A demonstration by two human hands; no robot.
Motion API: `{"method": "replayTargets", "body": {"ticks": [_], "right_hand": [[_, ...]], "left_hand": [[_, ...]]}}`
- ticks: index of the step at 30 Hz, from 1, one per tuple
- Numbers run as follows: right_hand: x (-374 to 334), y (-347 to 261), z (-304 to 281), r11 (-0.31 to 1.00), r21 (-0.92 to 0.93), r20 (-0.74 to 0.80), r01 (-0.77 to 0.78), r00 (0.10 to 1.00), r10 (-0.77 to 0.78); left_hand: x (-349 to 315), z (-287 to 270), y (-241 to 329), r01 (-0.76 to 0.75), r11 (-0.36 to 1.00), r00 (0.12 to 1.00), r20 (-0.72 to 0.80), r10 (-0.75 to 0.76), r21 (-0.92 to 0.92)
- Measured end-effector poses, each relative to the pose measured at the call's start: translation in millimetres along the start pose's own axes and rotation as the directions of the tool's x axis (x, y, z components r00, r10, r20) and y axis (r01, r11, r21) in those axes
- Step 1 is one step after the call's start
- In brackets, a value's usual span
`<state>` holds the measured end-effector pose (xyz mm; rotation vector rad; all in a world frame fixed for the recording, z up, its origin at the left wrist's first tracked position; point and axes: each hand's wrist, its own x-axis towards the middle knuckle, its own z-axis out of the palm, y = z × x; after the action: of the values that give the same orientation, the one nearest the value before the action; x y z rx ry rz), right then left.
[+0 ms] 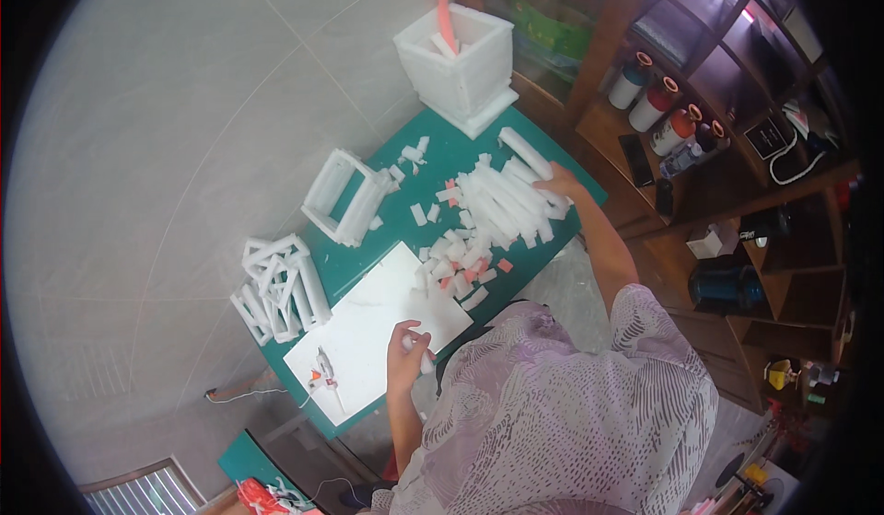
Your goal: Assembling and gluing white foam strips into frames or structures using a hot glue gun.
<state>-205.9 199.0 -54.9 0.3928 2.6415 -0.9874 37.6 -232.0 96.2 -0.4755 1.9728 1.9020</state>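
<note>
My left hand (403, 354) is over the near edge of the white board (364, 331), its fingers curled round a short white foam piece (426, 362). On the right, my right hand (560, 184) is at the end of a long white foam strip (525, 151), fingers closed on it. The strip lies beside a heap of similar foam strips (502, 200). Small white and pink foam offcuts (451, 262) spread between the heap and the board. Near the board's left end lies a glue gun (324, 377) with a white cord.
On the green table (405, 207), an open foam frame (345, 197) and several stacked foam frames (281, 285) line the wall side. A square white foam planter (456, 64) holding a pink strip stands at the far corner. Wooden shelves (645, 138) with bottles rise on the right.
</note>
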Motion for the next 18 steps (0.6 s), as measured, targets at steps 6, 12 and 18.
{"method": "replayTargets", "body": {"ticks": [6, 12, 18], "right_hand": [[-14, 19, -12, 0.999, 0.041, 0.058, 0.032, 0.998, -0.034], [-19, 39, -8, 1.0, 0.016, 0.075, -0.005, 0.997, 0.004], [-16, 60, 3, 0.985, -0.139, -0.063, 0.101, 0.992, -0.111]], "left_hand": [[10, 15, -1, 0.023, 1.0, 0.998, -0.052, -0.024, -0.015], [37, 33, 3, -0.085, 0.996, 0.996, -0.026, 0.086, 0.036], [74, 59, 12, -0.266, 0.942, 0.963, 0.018, 0.268, 0.205]]}}
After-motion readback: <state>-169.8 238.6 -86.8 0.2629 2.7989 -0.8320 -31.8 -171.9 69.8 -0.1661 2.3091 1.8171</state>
